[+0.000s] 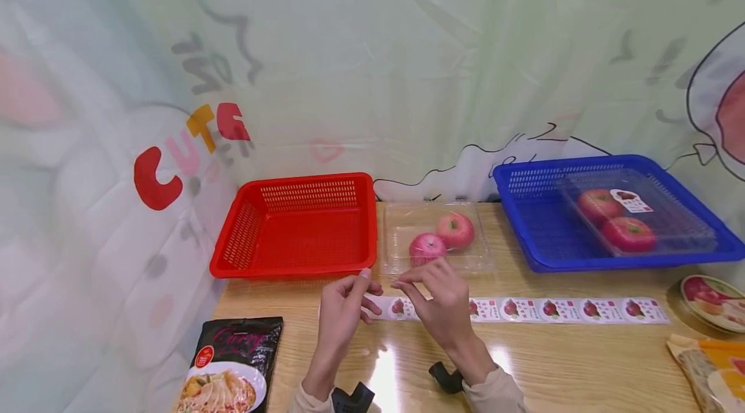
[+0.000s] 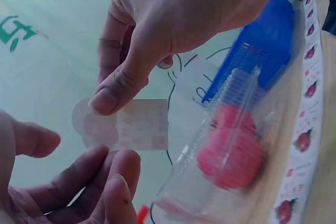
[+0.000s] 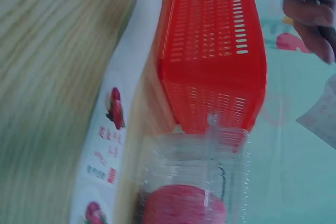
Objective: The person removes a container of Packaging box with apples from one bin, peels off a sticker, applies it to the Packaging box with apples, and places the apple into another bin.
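My right hand (image 1: 439,300) pinches a peeled apple label (image 2: 139,124) between thumb and fingers; its pale back shows in the left wrist view. Facing it, my left hand (image 1: 343,309) has its fingers spread loosely, fingertips right at the label's lower edge in that view. Beyond the hands stands a clear plastic clamshell box (image 1: 398,222) with two red apples (image 1: 456,231) inside. Under the hands runs a strip of apple labels (image 1: 551,310) across the table, with a blank stretch of backing at its left end.
A red basket (image 1: 314,238) stands at the back left. The blue basket (image 1: 529,200) at the back right holds a labelled clear box of apples (image 1: 628,234). A black curry packet (image 1: 235,361) lies front left; round labels (image 1: 712,300) and an orange-and-clear packet (image 1: 712,368) lie far right.
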Motion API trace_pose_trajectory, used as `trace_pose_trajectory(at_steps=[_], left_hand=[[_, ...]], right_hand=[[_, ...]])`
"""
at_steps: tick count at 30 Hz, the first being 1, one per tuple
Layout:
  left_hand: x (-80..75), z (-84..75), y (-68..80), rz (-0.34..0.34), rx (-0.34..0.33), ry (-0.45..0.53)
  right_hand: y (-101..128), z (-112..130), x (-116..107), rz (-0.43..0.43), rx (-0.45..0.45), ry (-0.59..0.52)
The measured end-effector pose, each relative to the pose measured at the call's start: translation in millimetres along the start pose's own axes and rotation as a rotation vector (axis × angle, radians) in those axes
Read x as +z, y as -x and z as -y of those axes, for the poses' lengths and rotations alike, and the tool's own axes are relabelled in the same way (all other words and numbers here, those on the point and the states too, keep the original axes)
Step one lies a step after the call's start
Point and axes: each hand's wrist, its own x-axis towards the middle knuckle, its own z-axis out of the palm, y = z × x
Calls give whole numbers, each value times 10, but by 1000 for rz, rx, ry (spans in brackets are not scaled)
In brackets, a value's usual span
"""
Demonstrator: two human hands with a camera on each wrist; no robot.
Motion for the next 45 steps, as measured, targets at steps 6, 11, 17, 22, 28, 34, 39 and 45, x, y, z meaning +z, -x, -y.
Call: trace_pose_trajectory(at_steps=[6, 11, 17, 22, 28, 34, 39, 45], left_hand=[[47, -85, -49, 53, 29, -45], [77, -100, -48, 51, 25, -18], [58, -143, -59, 84, 35, -43], [-9, -193, -96, 152, 63, -84], [-72, -228, -151, 236, 67, -89], [-70, -224, -214, 298, 59, -121], [-43, -208, -282, 303, 61, -149], [7, -207, -386, 294, 67, -228]], right_hand=[[-66, 43, -38, 0, -93, 27], [-81, 65, -63, 18, -110, 54], [-67, 37, -87, 17, -64, 19], [-54, -54, -166, 43, 208, -84], [-72, -161, -289, 363, 917, -306], [-96, -235, -309, 550, 1238, -620], [-115, -253, -314, 501, 1289, -663], [-154, -288, -333, 390, 1288, -580]])
